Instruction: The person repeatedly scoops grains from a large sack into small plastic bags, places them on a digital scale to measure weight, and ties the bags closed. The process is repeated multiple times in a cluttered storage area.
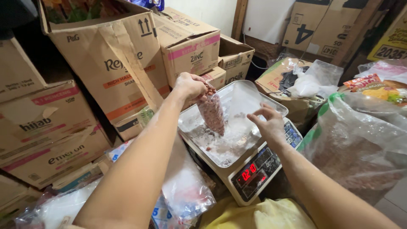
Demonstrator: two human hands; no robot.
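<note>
The right hand (269, 123) hovered with fingers spread apart, holding nothing, just right of the small bag of peanuts (212, 113). The left hand (190, 86) was clamped on the top of that bag, which hung upright, its bottom probably touching the scale tray (271, 104). Behind stood cardboard boxes (123, 63).

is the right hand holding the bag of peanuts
No, the left hand grips the bag of peanuts by its top over the scale tray, while the right hand is open with nothing in its fingers.
</note>
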